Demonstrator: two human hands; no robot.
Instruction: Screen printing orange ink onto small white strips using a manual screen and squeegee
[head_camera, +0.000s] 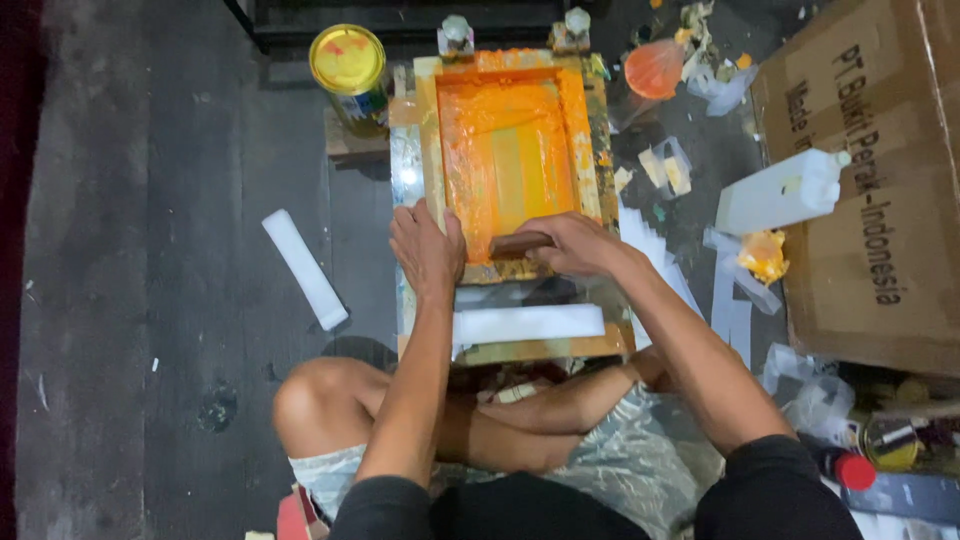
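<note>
A wooden screen-printing frame (593, 130) smeared with orange ink lies on a glass-topped stand in front of me. My right hand (575, 243) grips a brown wooden squeegee (518, 243) at the frame's near edge. My left hand (427, 250) presses flat on the frame's near left corner, fingers spread over the wood. A white strip (528, 324) lies on the glass just below the frame. My bare knees are folded under the stand.
A yellow-lidded paint can (348, 62) stands at the far left of the frame. A white roll (304, 268) lies on the dark floor at left. A large cardboard box (880, 180), white plastic jug (780, 192), orange-stained bag (655, 68) and paper strips (730, 300) crowd the right.
</note>
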